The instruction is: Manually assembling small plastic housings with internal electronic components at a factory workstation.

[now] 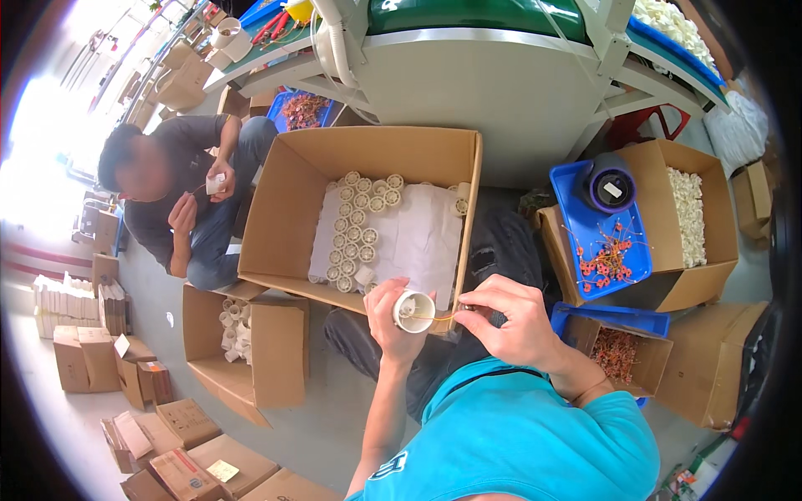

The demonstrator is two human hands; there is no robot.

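My left hand (391, 321) is closed around a round white plastic cup-shaped housing (413, 311), its open end turned up toward me. A thin yellow-orange wire (440, 318) runs out of the housing to my right hand (508, 313). There, thumb and fingertips pinch the wire's end by a small dark piece too small to make out. Just beyond my hands stands a large open cardboard box (368, 140), with several rows of similar white housings (351, 238) on a pale sheet inside.
To the right, a blue tray (585, 288) bears a dark purple roll (610, 185) and red wired parts (610, 260). A box of red parts (616, 351) sits below it. At left are a box of white pieces (236, 330) and a seated co-worker (180, 142) handling a white housing.
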